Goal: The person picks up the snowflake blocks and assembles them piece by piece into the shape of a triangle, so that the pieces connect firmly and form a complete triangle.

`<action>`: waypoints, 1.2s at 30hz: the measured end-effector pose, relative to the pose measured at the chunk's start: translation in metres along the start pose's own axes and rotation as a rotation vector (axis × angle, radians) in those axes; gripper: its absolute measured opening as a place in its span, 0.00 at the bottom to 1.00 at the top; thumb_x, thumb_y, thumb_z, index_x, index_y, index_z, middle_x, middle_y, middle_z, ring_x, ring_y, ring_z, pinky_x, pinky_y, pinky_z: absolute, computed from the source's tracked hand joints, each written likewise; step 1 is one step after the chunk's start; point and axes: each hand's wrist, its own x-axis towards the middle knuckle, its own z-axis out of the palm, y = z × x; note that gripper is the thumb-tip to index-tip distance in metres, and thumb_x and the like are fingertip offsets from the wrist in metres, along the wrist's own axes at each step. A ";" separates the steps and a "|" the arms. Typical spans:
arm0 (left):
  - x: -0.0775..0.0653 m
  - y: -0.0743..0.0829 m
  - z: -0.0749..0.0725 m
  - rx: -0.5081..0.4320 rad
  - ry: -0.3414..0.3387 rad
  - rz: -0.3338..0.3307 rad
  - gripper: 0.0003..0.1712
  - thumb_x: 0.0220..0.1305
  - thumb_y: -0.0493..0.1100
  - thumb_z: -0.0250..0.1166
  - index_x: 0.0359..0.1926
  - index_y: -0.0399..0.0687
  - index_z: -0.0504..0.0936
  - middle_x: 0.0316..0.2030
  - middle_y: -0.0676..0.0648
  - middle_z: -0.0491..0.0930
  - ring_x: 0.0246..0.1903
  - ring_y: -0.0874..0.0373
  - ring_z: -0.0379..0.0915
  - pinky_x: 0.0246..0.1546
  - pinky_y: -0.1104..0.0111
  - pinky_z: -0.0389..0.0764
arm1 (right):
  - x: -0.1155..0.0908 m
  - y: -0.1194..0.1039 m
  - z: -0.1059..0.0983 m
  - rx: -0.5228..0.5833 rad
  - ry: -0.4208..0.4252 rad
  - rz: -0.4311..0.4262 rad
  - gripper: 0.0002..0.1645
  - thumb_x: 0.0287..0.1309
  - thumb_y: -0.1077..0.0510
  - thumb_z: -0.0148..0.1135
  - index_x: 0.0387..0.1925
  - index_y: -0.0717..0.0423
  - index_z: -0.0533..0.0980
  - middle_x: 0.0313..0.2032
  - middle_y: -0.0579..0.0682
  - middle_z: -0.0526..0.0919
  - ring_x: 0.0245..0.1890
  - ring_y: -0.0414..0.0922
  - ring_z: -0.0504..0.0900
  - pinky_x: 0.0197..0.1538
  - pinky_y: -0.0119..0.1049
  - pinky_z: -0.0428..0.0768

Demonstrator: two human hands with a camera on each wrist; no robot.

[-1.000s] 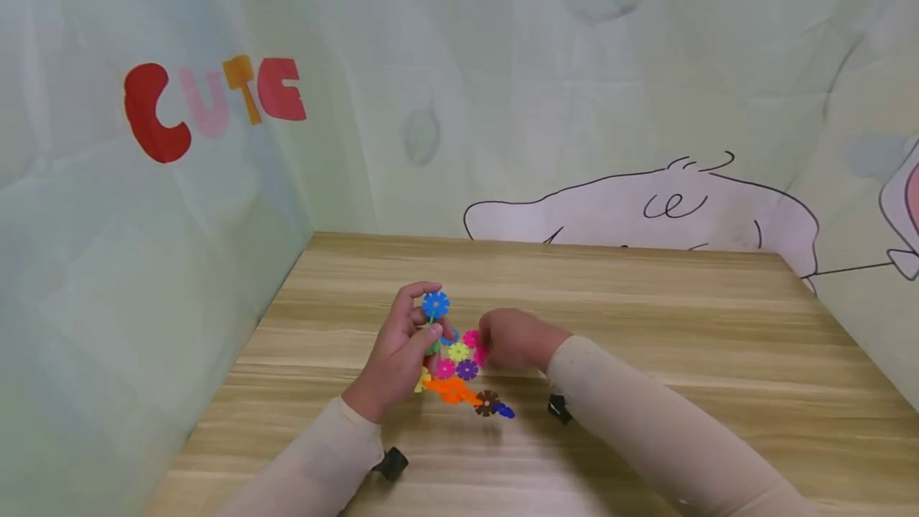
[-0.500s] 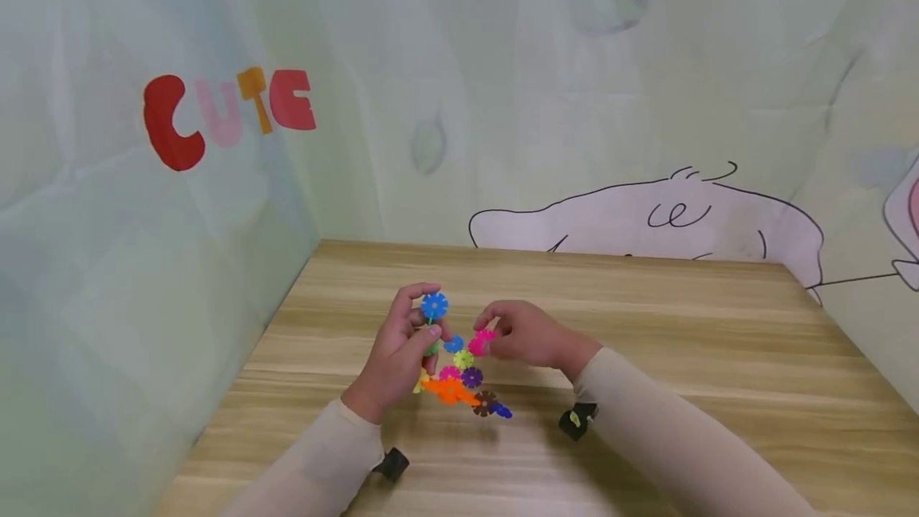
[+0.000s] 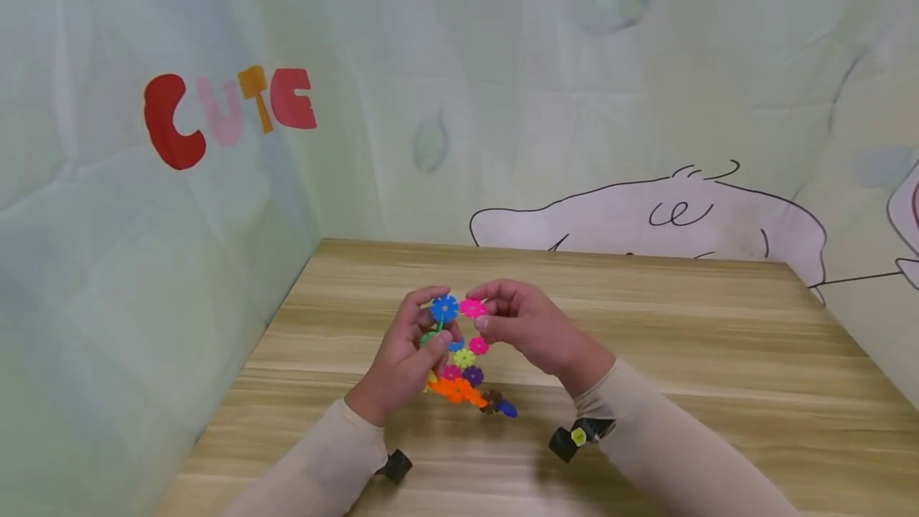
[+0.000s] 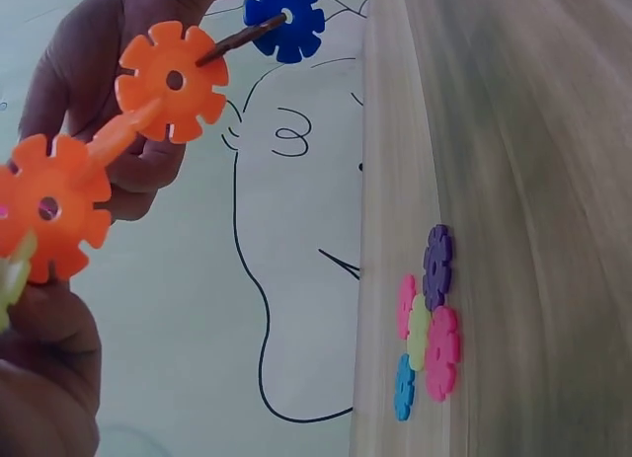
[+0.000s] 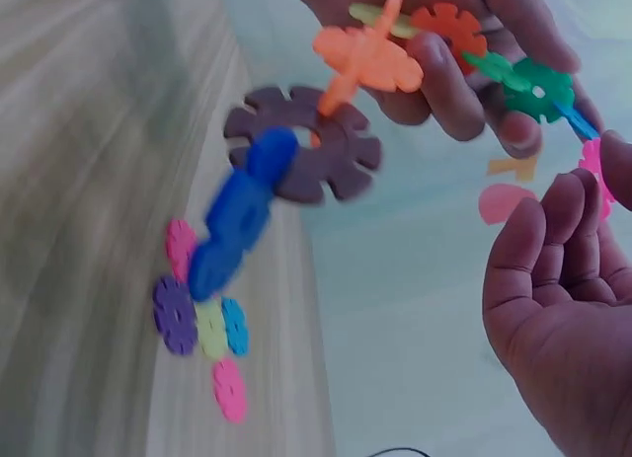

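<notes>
A chain of interlocked plastic snowflake discs is gripped in my left hand [image 3: 402, 353]. At its upper end a blue disc [image 3: 445, 309] sits by my left fingertips. A green disc [image 5: 541, 90] follows below it. The lower part runs through orange discs [image 4: 173, 80] and a brown disc [image 5: 296, 171] to a dark blue disc [image 5: 237, 218] at the free end. My right hand [image 3: 538, 329] pinches a pink disc [image 3: 472, 308] between thumb and fingers, its edge right at the blue disc. Part of the chain is hidden behind the left fingers.
Several loose discs lie together on the wooden table [image 3: 646, 317] below the hands: a purple disc [image 4: 437, 267], a yellow-green disc [image 3: 464, 357], a light blue disc [image 5: 235, 326] and pink ones [image 5: 229, 389]. Printed cloth walls [image 3: 373, 102] stand behind and at the left.
My right hand has picked up a pink disc from the loose group and raised it leftward to the blue disc at the chain's top. The left hand keeps its hold, shifting slightly right.
</notes>
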 end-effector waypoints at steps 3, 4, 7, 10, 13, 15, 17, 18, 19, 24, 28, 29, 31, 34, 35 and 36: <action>0.000 0.000 0.000 0.003 -0.011 0.037 0.28 0.79 0.30 0.52 0.74 0.43 0.58 0.40 0.31 0.79 0.21 0.50 0.69 0.25 0.68 0.82 | -0.001 -0.001 0.005 0.029 -0.010 -0.017 0.19 0.72 0.67 0.62 0.61 0.66 0.75 0.39 0.51 0.82 0.40 0.47 0.81 0.47 0.33 0.87; 0.000 0.001 0.000 0.004 -0.012 0.049 0.28 0.79 0.30 0.52 0.74 0.43 0.58 0.40 0.32 0.79 0.21 0.51 0.69 0.25 0.68 0.82 | -0.001 -0.002 0.006 0.038 -0.014 -0.021 0.19 0.72 0.67 0.62 0.61 0.67 0.75 0.40 0.50 0.82 0.40 0.47 0.81 0.46 0.33 0.87; 0.000 0.001 -0.001 0.006 -0.014 0.082 0.28 0.79 0.29 0.52 0.75 0.44 0.57 0.40 0.34 0.79 0.21 0.54 0.69 0.25 0.68 0.81 | -0.001 -0.002 0.008 0.068 -0.021 -0.022 0.18 0.72 0.68 0.61 0.60 0.67 0.74 0.39 0.50 0.81 0.39 0.45 0.81 0.45 0.31 0.86; 0.001 0.001 0.000 0.008 -0.009 0.089 0.29 0.79 0.29 0.52 0.74 0.44 0.57 0.39 0.35 0.79 0.20 0.54 0.69 0.25 0.69 0.81 | -0.001 0.000 0.008 0.101 -0.027 -0.014 0.17 0.72 0.68 0.61 0.59 0.66 0.74 0.39 0.50 0.81 0.38 0.44 0.81 0.45 0.31 0.85; 0.001 0.001 0.000 0.013 0.001 0.079 0.29 0.78 0.29 0.52 0.74 0.43 0.57 0.40 0.35 0.79 0.20 0.54 0.69 0.25 0.69 0.81 | 0.000 0.001 0.009 0.156 -0.045 -0.006 0.15 0.72 0.69 0.60 0.58 0.65 0.75 0.39 0.50 0.81 0.38 0.43 0.81 0.46 0.30 0.85; 0.001 0.001 0.000 0.010 0.001 0.079 0.28 0.78 0.29 0.53 0.74 0.43 0.57 0.40 0.35 0.79 0.20 0.54 0.69 0.25 0.69 0.81 | 0.000 0.002 0.010 0.191 -0.063 -0.013 0.15 0.72 0.70 0.59 0.57 0.64 0.75 0.39 0.50 0.81 0.38 0.43 0.80 0.46 0.30 0.85; 0.000 0.000 0.000 0.009 -0.003 0.082 0.28 0.79 0.30 0.53 0.74 0.44 0.58 0.40 0.36 0.79 0.20 0.54 0.69 0.25 0.69 0.81 | 0.000 0.003 0.011 0.211 -0.080 -0.021 0.15 0.72 0.70 0.58 0.57 0.65 0.75 0.40 0.49 0.82 0.38 0.43 0.80 0.46 0.30 0.85; 0.000 -0.001 0.000 0.006 -0.006 0.086 0.28 0.79 0.30 0.53 0.74 0.45 0.58 0.40 0.36 0.79 0.20 0.53 0.69 0.24 0.69 0.81 | 0.000 0.003 0.011 0.215 -0.085 -0.026 0.15 0.73 0.70 0.58 0.57 0.65 0.74 0.40 0.49 0.82 0.38 0.43 0.80 0.46 0.30 0.84; 0.000 -0.001 0.000 0.004 -0.011 0.092 0.28 0.79 0.30 0.53 0.74 0.46 0.58 0.40 0.36 0.79 0.20 0.53 0.68 0.24 0.69 0.81 | 0.000 0.003 0.011 0.217 -0.089 -0.029 0.15 0.73 0.70 0.58 0.58 0.66 0.74 0.40 0.48 0.83 0.38 0.43 0.80 0.45 0.30 0.84; -0.001 -0.002 0.001 0.005 -0.025 0.093 0.27 0.80 0.31 0.52 0.74 0.47 0.58 0.39 0.33 0.78 0.19 0.52 0.67 0.23 0.67 0.81 | 0.001 0.004 0.012 0.209 -0.097 -0.041 0.15 0.73 0.71 0.56 0.58 0.72 0.73 0.38 0.47 0.83 0.37 0.43 0.80 0.45 0.29 0.84; -0.001 -0.002 0.002 0.026 -0.023 0.064 0.27 0.80 0.32 0.52 0.73 0.44 0.56 0.39 0.32 0.78 0.20 0.55 0.67 0.23 0.69 0.81 | 0.002 0.005 0.012 0.206 -0.117 -0.052 0.14 0.73 0.72 0.55 0.57 0.73 0.73 0.38 0.48 0.83 0.37 0.42 0.81 0.46 0.29 0.85; -0.001 -0.002 0.003 0.033 -0.021 0.057 0.27 0.80 0.31 0.52 0.73 0.43 0.56 0.39 0.32 0.79 0.20 0.56 0.68 0.23 0.69 0.81 | 0.002 0.005 0.012 0.206 -0.122 -0.050 0.14 0.73 0.72 0.55 0.57 0.72 0.73 0.38 0.48 0.83 0.38 0.42 0.80 0.46 0.29 0.84; -0.001 -0.002 0.003 0.040 -0.018 0.048 0.27 0.80 0.31 0.52 0.73 0.43 0.56 0.39 0.33 0.79 0.20 0.58 0.68 0.23 0.70 0.81 | 0.003 0.005 0.011 0.199 -0.130 -0.048 0.13 0.74 0.71 0.56 0.57 0.71 0.73 0.38 0.48 0.82 0.38 0.42 0.81 0.46 0.29 0.84; -0.001 -0.003 0.003 0.034 -0.016 0.043 0.28 0.79 0.31 0.53 0.73 0.43 0.56 0.40 0.31 0.79 0.21 0.58 0.69 0.23 0.70 0.81 | 0.005 0.005 0.010 0.158 -0.127 -0.040 0.14 0.74 0.69 0.57 0.57 0.72 0.73 0.37 0.48 0.82 0.37 0.42 0.81 0.45 0.29 0.84; -0.001 -0.003 0.003 0.031 -0.014 0.042 0.28 0.79 0.31 0.53 0.74 0.43 0.56 0.40 0.30 0.79 0.21 0.58 0.69 0.23 0.70 0.81 | 0.005 0.005 0.008 0.134 -0.125 -0.038 0.15 0.74 0.69 0.57 0.58 0.72 0.73 0.37 0.48 0.82 0.36 0.42 0.80 0.45 0.29 0.84; 0.000 -0.003 0.003 0.027 -0.013 0.039 0.28 0.79 0.31 0.53 0.74 0.43 0.56 0.40 0.30 0.79 0.21 0.58 0.70 0.24 0.70 0.81 | 0.006 0.005 0.007 0.113 -0.125 -0.035 0.16 0.74 0.68 0.58 0.58 0.72 0.73 0.37 0.48 0.82 0.36 0.42 0.80 0.44 0.30 0.85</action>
